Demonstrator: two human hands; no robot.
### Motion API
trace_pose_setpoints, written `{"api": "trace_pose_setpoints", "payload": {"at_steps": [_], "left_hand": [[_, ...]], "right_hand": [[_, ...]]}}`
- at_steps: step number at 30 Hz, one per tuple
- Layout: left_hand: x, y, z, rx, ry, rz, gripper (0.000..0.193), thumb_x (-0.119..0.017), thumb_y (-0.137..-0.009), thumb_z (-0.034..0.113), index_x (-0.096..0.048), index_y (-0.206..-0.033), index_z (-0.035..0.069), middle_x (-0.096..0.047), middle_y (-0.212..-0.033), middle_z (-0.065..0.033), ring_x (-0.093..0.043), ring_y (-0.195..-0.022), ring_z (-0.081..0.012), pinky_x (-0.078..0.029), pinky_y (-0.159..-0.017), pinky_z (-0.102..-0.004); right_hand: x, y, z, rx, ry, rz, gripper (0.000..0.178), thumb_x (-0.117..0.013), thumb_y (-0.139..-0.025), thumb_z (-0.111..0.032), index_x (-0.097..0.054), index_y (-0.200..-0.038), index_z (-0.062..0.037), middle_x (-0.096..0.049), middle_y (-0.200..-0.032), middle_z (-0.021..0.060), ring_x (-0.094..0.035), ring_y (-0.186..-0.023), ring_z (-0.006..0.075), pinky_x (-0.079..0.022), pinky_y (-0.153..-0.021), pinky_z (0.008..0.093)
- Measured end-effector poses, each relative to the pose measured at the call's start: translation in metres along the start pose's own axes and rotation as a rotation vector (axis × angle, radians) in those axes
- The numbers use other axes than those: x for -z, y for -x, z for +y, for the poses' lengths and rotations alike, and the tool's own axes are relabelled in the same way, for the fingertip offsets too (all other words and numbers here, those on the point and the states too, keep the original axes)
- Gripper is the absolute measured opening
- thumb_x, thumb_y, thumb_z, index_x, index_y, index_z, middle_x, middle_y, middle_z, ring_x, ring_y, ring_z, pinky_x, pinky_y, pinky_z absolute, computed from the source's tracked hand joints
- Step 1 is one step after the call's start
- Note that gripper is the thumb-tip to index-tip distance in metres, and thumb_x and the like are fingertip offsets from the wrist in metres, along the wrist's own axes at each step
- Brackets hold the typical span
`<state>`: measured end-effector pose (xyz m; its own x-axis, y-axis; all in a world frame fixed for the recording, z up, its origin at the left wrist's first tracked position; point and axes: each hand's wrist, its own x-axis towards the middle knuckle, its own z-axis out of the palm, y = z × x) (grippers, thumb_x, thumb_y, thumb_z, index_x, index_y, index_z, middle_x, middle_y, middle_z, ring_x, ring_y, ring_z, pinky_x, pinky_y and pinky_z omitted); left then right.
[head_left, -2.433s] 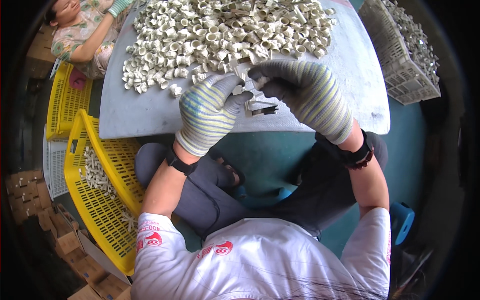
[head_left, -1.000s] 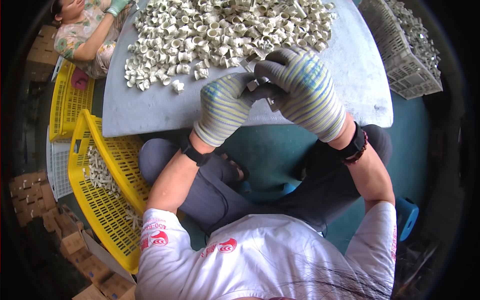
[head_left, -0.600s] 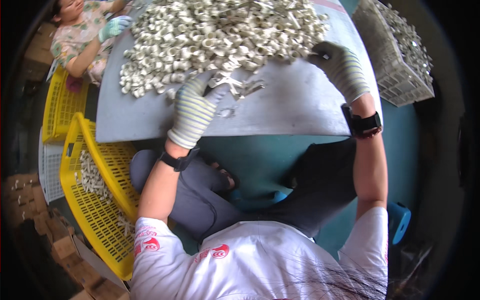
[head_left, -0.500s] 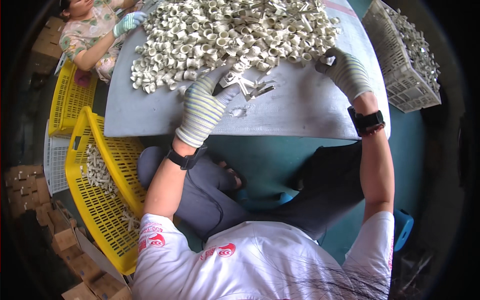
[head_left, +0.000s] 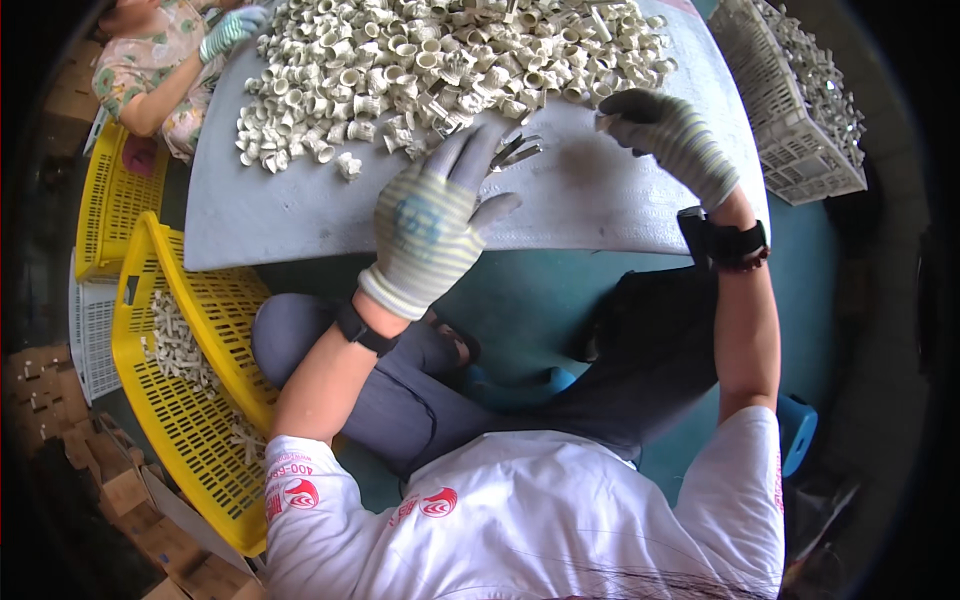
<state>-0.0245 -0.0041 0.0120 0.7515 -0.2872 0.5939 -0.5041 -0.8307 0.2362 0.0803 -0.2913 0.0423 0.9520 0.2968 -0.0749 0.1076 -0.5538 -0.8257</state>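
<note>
A worker's gloved left hand spreads its fingers over the near edge of a heap, thumb apart and nothing visibly gripped, while the gloved right hand curls above bare tabletop to the right, a pale fleck at its fingertips; whether it is pinching that piece cannot be told. Dark metal strips lie just beside the left fingertips, and cream cup-shaped fittings cover the far part of the grey table. With parts this small and gloves this thick, a light fingertip pinch, one piece at a time and clear of the neighbouring cups, would likely serve best. At near left, a yellow crate holds pale slender pieces; at far left is a co-worker's gloved hand, and at far right a loaded white crate
</note>
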Motion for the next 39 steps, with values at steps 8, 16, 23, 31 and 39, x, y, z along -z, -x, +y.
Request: {"api": "trace_pose_setpoints", "payload": {"at_steps": [8, 16, 23, 31, 39], "left_hand": [[-0.025, -0.021, -0.021, -0.147, -0.241, 0.054, 0.056, -0.074, -0.089, 0.028, -0.063, -0.142, 0.013, -0.071, -0.102, -0.0100, -0.069, -0.087, -0.0265, -0.055, -0.076, -0.0408], [0.010, -0.016, -0.013, 0.337, 0.588, -0.125, 0.052, -0.083, -0.091, 0.025, -0.067, -0.135, 0.003, -0.075, -0.112, -0.0086, -0.069, -0.092, -0.0134, -0.057, -0.081, -0.0307], [0.010, -0.016, -0.026, 0.330, 0.547, -0.083, 0.045, -0.079, -0.095, 0.024, -0.068, -0.131, -0.001, -0.076, -0.120, -0.0093, -0.071, -0.100, -0.0145, -0.056, -0.089, -0.0305], [0.019, -0.018, -0.020, 0.174, 0.360, 0.024, 0.036, -0.077, -0.096, 0.024, -0.073, -0.119, -0.004, -0.079, -0.106, -0.0127, -0.075, -0.093, -0.0205, -0.057, -0.084, -0.0329], [0.015, -0.017, -0.006, 0.039, 0.298, 0.035, 0.031, -0.080, -0.092, 0.019, -0.075, -0.117, 0.002, -0.077, -0.101, -0.0107, -0.073, -0.082, -0.0221, -0.056, -0.070, -0.0314]], "right_hand": [[-0.019, -0.003, 0.001, -0.131, -0.091, -0.080, 0.022, -0.074, -0.096, -0.018, -0.078, -0.112, -0.0030, -0.075, -0.086, 0.0039, -0.069, -0.076, 0.0106, -0.058, -0.072, 0.0270], [-0.037, -0.014, 0.018, 0.004, 0.094, 0.043, 0.017, -0.071, -0.093, -0.020, -0.080, -0.103, -0.0104, -0.076, -0.086, 0.0132, -0.073, -0.072, 0.0262, -0.058, -0.074, 0.0374], [-0.044, -0.001, 0.007, 0.375, 0.404, 0.090, 0.020, -0.073, -0.092, -0.020, -0.077, -0.108, -0.0091, -0.076, -0.088, 0.0172, -0.073, -0.077, 0.0350, -0.058, -0.074, 0.0407], [-0.025, 0.018, -0.047, 0.124, -0.415, -0.106, 0.029, -0.077, -0.096, -0.019, -0.075, -0.121, -0.0036, -0.077, -0.095, 0.0037, -0.073, -0.084, 0.0123, -0.060, -0.079, 0.0288], [-0.030, 0.026, -0.051, 0.281, -0.502, -0.243, 0.027, -0.073, -0.098, -0.007, -0.073, -0.124, -0.0027, -0.077, -0.106, 0.0031, -0.071, -0.099, 0.0114, -0.059, -0.090, 0.0291]]}}
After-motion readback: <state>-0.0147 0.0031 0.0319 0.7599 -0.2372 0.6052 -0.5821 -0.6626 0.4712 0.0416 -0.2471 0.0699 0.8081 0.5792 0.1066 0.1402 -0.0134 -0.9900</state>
